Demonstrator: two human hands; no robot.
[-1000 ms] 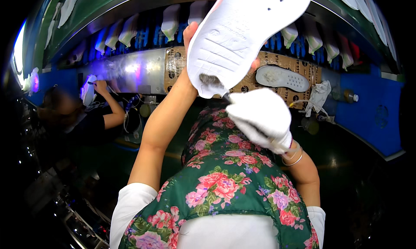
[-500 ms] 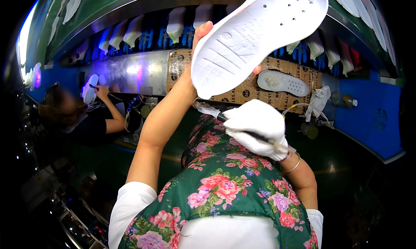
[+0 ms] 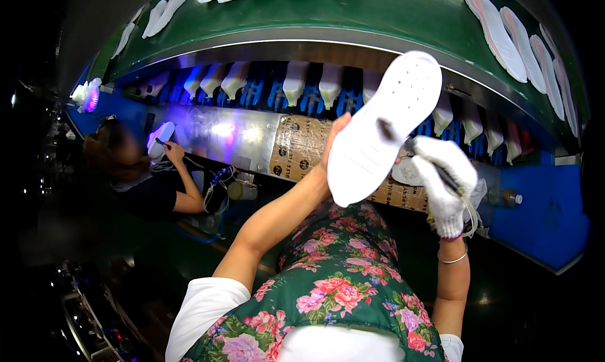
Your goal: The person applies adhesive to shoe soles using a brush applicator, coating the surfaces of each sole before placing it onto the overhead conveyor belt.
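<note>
A white shoe sole (image 3: pixel 372 163), with small holes at its far end and grooves near its heel, is held up tilted over the bench. My bare left hand (image 3: pixel 336 138) grips its left edge; most of those fingers are behind it. My right hand (image 3: pixel 446 179), in a white glove, is closed round a dark-handled brush. The dark bristles of the brush (image 3: pixel 386 130) are at the middle of the sole's face, seemingly touching it. A second, greyish sole (image 3: pixel 406 173) lies on the cardboard beyond my right hand, partly covered by it.
Printed cardboard (image 3: pixel 296 151) covers part of the metal bench (image 3: pixel 252 135). Behind, white shoe parts (image 3: pixel 295 83) hang in a row below a green shelf (image 3: pixel 353 43) bearing more soles (image 3: pixel 498 37). A co-worker (image 3: pixel 145 179) at left holds another sole. A bottle (image 3: pixel 512 198) stands at right.
The sole in my left hand has moved lower and looks farther off. My right hand has risen to the right, bringing the brush from beneath the sole up to its face.
</note>
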